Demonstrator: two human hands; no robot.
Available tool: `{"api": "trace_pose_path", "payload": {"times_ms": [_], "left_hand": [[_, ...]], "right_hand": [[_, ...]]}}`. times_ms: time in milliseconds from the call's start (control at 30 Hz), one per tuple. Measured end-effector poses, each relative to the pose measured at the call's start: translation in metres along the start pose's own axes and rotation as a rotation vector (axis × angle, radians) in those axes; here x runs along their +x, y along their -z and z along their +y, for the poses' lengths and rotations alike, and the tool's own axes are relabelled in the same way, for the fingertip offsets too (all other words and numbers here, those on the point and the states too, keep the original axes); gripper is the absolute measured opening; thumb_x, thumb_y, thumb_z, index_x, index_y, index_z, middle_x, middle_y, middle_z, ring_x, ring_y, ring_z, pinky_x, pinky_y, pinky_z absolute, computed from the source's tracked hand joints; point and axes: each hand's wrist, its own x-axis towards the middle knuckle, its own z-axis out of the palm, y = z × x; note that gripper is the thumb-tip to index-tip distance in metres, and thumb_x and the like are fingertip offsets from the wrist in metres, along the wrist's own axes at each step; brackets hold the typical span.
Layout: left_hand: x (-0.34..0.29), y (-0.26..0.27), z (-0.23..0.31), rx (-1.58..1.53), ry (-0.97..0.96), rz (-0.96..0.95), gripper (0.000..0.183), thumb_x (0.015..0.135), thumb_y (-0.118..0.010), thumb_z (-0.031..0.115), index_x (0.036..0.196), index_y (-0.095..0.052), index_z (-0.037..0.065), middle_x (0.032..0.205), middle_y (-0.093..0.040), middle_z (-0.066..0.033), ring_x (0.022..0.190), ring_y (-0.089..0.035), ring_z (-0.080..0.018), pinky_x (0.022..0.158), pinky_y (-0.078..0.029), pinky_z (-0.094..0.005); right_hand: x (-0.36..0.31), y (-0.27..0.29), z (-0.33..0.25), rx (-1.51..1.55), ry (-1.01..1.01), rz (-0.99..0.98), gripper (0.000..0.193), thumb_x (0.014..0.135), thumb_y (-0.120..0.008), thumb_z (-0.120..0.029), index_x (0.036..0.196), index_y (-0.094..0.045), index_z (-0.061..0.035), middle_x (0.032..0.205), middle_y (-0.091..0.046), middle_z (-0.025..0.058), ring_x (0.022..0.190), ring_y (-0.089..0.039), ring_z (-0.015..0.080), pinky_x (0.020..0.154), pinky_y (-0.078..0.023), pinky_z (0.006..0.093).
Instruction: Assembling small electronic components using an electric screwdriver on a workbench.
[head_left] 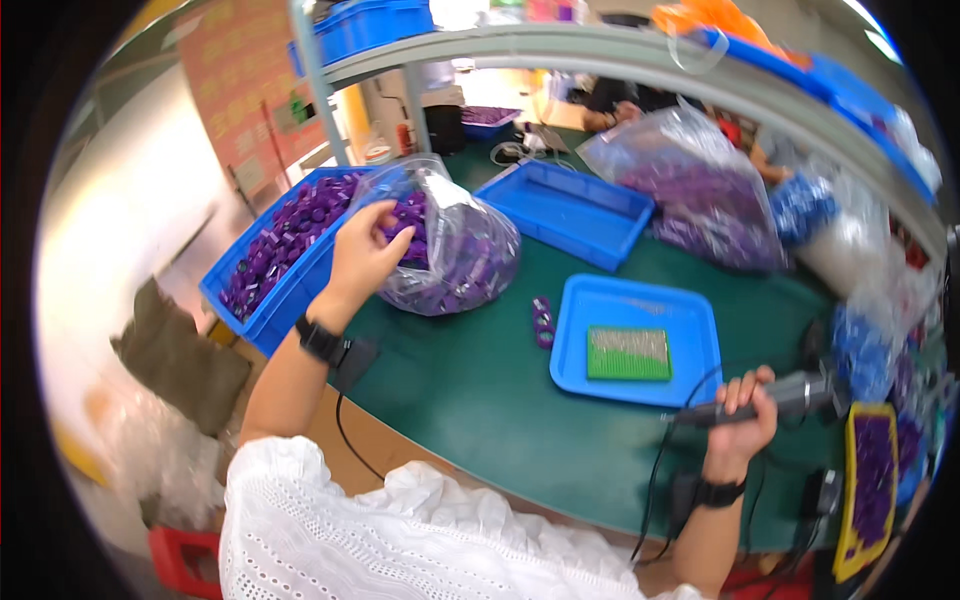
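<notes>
Currently the left hand (365, 250) is reaching into the clear bag of purple plastic rings (450, 255), fingers curling around a few, just left of the blue tray (690, 330). Meanwhile the right hand (745, 410) is gripping a corded power screwdriver (770, 398) at the tray's near edge, so picking parts seems the step underway, and carrying rings to the tray likely follows.

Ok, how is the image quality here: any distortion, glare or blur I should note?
Head view: strong fisheye, the shelf edge bows and the corners go black; glare on the clear bag under the left hand; washed-out brightness at left; the right hand and its tool look slightly soft.
</notes>
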Motion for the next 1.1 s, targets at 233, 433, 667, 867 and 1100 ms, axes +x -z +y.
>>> {"api": "trace_pose_path", "payload": {"times_ms": [233, 433, 667, 867, 1100], "left_hand": [[-0.095, -0.069, 0.039, -0.155, -0.027, -0.488, 0.029, 0.071, -0.072, 0.011, 0.096, -0.062, -0.001, 0.077, -0.06, -0.0049, 0.059, -0.054, -0.0082, 0.053, -0.044, -0.0233], [-0.11, -0.162, 0.046, 0.052, 0.125, -0.601, 0.05, 0.063, -0.076, 0.032, 0.097, -0.061, -0.001, 0.086, -0.059, -0.015, 0.082, -0.059, -0.0282, 0.074, -0.047, -0.0371], [-0.137, -0.185, 0.038, -0.023, 0.042, -0.334, 0.044, 0.063, -0.074, 0.035, 0.088, -0.064, 0.001, 0.085, -0.061, -0.0152, 0.081, -0.059, -0.031, 0.072, -0.047, -0.0378], [-0.134, -0.182, 0.029, -0.06, 0.024, -0.308, 0.03, 0.066, -0.075, 0.021, 0.082, -0.06, 0.001, 0.077, -0.056, -0.0109, 0.072, -0.056, -0.0254, 0.067, -0.045, -0.0343], [-0.132, -0.196, 0.032, -0.15, 0.035, -0.305, 0.029, 0.066, -0.076, 0.019, 0.081, -0.06, 0.0, 0.076, -0.055, -0.0099, 0.068, -0.055, -0.0228, 0.062, -0.044, -0.0326]], "right_hand": [[0.019, 0.03, 0.0, 0.252, -0.039, 0.142, 0.018, 0.079, -0.053, -0.009, 0.096, -0.055, -0.0046, 0.067, -0.046, 0.004, 0.058, -0.046, 0.0159, 0.063, -0.043, 0.0335], [0.017, 0.039, -0.006, 0.21, -0.032, 0.337, 0.02, 0.075, -0.054, -0.007, 0.095, -0.051, -0.0042, 0.061, -0.047, 0.005, 0.053, -0.047, 0.0168, 0.057, -0.043, 0.0339], [0.014, 0.033, 0.004, 0.306, -0.096, 0.444, 0.025, 0.072, -0.056, -0.005, 0.096, -0.05, -0.0051, 0.057, -0.049, 0.0058, 0.049, -0.051, 0.0205, 0.052, -0.046, 0.0354], [0.02, 0.041, 0.022, 0.346, -0.137, 0.462, 0.015, 0.076, -0.06, -0.011, 0.09, -0.054, -0.0078, 0.059, -0.051, 0.0059, 0.052, -0.052, 0.0212, 0.053, -0.046, 0.0374], [0.021, 0.046, 0.016, 0.32, -0.112, 0.531, 0.015, 0.075, -0.06, -0.01, 0.089, -0.054, -0.0081, 0.06, -0.049, 0.0055, 0.052, -0.05, 0.0198, 0.056, -0.045, 0.0369]]}}
